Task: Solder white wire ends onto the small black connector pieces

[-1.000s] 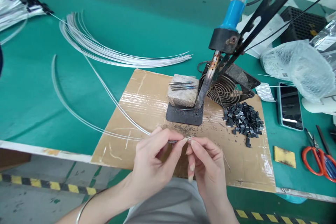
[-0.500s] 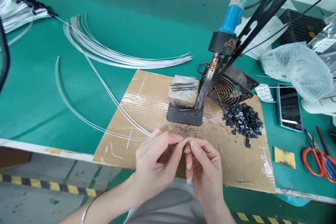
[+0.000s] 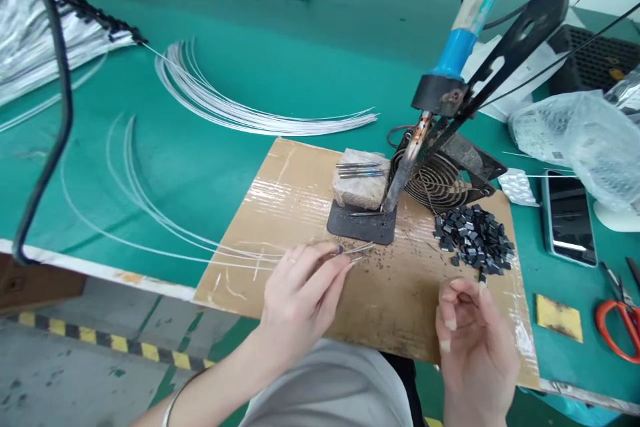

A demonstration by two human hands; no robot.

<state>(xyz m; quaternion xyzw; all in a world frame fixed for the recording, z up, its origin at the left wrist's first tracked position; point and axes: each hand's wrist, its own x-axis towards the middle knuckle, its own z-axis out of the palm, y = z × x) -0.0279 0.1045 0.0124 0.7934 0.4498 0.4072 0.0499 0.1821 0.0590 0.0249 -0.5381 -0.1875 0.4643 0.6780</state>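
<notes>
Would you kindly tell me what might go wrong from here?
The left hand holds thin wires with their ends near the iron; if that is hot, brushing it could burn. The right hand is at the edge of the loose black pieces, so some might scatter.

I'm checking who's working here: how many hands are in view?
2: the left hand, holding thin white strands over the cardboard; the right hand, beside the black pieces.

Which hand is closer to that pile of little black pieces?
The right hand: its fingertips are at the near edge of the pile of little black pieces. The left hand is farther off, to the pile's left, pinching thin white wires.
</notes>
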